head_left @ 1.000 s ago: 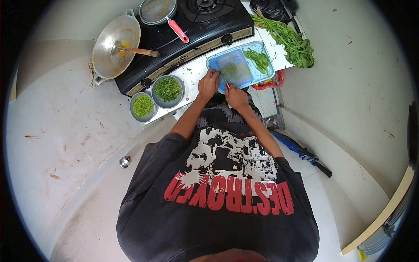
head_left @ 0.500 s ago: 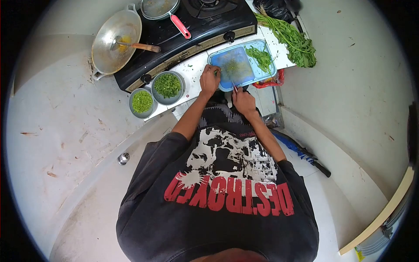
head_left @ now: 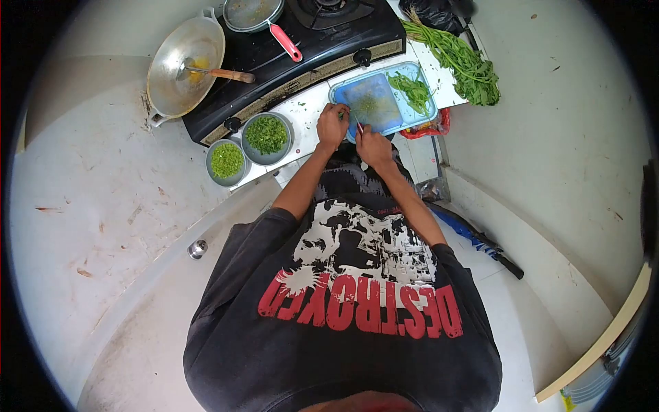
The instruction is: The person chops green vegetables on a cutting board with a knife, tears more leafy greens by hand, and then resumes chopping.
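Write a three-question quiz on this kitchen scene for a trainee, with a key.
1. True or false: the left hand and the right hand are both at the person's side of the rectangular blue plastic tray.
2. Which vessel holds the wooden-handled spatula?
A. the round silver metal wok
B. the red-handled pan
C. the blue tray
3. How many round grey metal bowls of chopped greens stand in front of the black gas stove?

Key: 1 true; 2 A; 3 two.
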Tool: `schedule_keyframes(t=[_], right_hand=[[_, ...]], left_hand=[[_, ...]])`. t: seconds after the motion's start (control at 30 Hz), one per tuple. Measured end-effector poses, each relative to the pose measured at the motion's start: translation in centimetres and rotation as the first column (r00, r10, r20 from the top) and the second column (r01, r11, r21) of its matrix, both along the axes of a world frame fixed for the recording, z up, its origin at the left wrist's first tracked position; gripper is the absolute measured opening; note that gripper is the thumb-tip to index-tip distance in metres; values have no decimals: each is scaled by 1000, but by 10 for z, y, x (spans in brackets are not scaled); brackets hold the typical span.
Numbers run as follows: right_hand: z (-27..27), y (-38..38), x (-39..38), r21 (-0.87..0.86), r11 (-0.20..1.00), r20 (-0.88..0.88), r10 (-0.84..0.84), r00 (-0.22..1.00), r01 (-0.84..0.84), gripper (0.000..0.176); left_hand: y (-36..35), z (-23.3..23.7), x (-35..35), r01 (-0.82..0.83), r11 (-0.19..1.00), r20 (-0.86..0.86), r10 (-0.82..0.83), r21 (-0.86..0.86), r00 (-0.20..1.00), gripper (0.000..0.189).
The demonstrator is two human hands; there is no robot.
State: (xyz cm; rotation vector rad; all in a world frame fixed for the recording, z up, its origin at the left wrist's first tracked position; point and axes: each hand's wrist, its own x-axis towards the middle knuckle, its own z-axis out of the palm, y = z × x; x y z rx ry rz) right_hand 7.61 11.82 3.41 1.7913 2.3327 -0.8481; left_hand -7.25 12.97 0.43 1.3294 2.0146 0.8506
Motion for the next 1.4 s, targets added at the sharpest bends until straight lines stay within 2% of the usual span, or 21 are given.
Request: schedule_keyframes(t=[0.2,0.4,0.7,0.8,0.9,1.07,1.4], right_hand=[[0,-6,4,0,1000,-5,-13,1000,13,35],[-7,-11,13,58,998,-34,-7,999,9,38],[1,-27,31,77,997,13,22,1000,-23,35],[0,-30,39,11,1000,16,9,1000,-9,36],[-1,-28,43,55,998,49,-35,998,32,38],[1,-15,28,42,999,-35,-20,999,21,38],[-11,-8,8,104,995,-55,3,998,3,40]], left_hand=[[0,-3,-1,8,999,3,-8,54,1000,11],[1,-8,-2,8,1000,11,-8,28,1000,12],[3,-4,-4,-13,999,35,11,52,999,8],[3,0,-5,20,998,14,-21,63,1000,8],[4,1,-8,44,997,23,-46,61,999,8],[5,-2,-9,55,996,9,-56,63,998,9],[7,-8,-10,77,995,-6,-77,59,997,10]])
